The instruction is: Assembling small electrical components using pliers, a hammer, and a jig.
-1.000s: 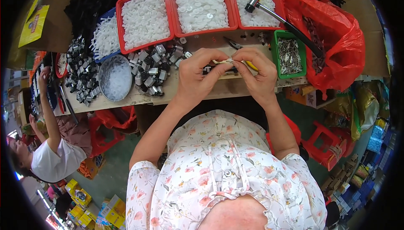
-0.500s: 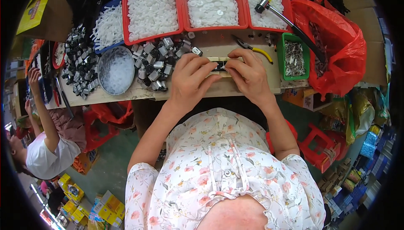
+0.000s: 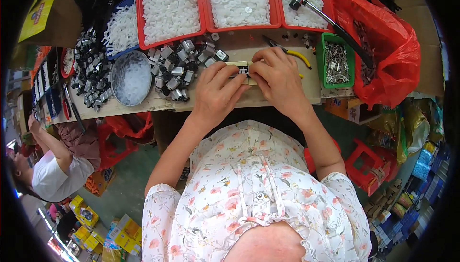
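Note:
At the near edge of the bench, a small black housing (image 3: 244, 70) with white parts inside sits in a pale cream block (image 3: 238, 63). My left hand (image 3: 216, 89) is closed on the housing's left end, thumb below and fingertips above. My right hand (image 3: 279, 79) is pinched at the right end, fingers curled together; whatever lies between those fingertips is hidden. Just beyond my right hand lie yellow-handled pliers (image 3: 298, 57). Left of my left hand is a heap of small silver-and-black motors (image 3: 176, 72).
Red trays (image 3: 204, 20) of white plastic discs line the back. A hammer (image 3: 330, 21) lies across the right tray and a red bag (image 3: 395, 56). A green bin (image 3: 323, 77) holds metal pins. On the left are a round metal bowl (image 3: 115, 92) and a co-worker (image 3: 62, 173).
My right hand's fingers have drawn closer together at the right end of the housing. My left hand stays nearly in place. The co-worker's raised arm has come down.

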The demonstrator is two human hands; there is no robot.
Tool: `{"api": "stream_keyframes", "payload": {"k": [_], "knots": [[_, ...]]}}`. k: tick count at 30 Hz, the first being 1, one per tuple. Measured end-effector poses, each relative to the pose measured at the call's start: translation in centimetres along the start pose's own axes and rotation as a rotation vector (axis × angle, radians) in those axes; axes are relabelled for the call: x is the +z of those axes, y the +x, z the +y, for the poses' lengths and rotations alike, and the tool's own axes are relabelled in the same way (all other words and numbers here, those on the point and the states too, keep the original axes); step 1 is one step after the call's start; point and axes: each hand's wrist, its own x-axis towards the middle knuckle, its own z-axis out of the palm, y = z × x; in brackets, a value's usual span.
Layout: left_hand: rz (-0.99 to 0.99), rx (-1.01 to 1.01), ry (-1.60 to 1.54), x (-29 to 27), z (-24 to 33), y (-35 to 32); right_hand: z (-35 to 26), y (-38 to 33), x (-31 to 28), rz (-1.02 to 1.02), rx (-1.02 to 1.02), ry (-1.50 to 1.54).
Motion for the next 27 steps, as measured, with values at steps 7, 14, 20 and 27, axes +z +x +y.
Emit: {"api": "stream_keyframes", "payload": {"k": [7,14,20,27], "knots": [[-0.005,0.005,0.004,0.1,-0.2,-0.1,2.7,2.4,-1.4,-0.243,0.136,0.191],[0.009,-0.007,-0.022,-1.0,0.1,0.6,3.6,0.7,-3.9,-0.149,0.071,0.249],[-0.032,0.001,-0.112,-1.6,-0.3,3.8,7.8,-5.1,-8.8,0.207,0.443,-0.027],[-0.104,0.116,-0.205,1.6,-0.5,11.8,10.7,-6.6,-8.3,0.223,0.433,-0.359]]}}
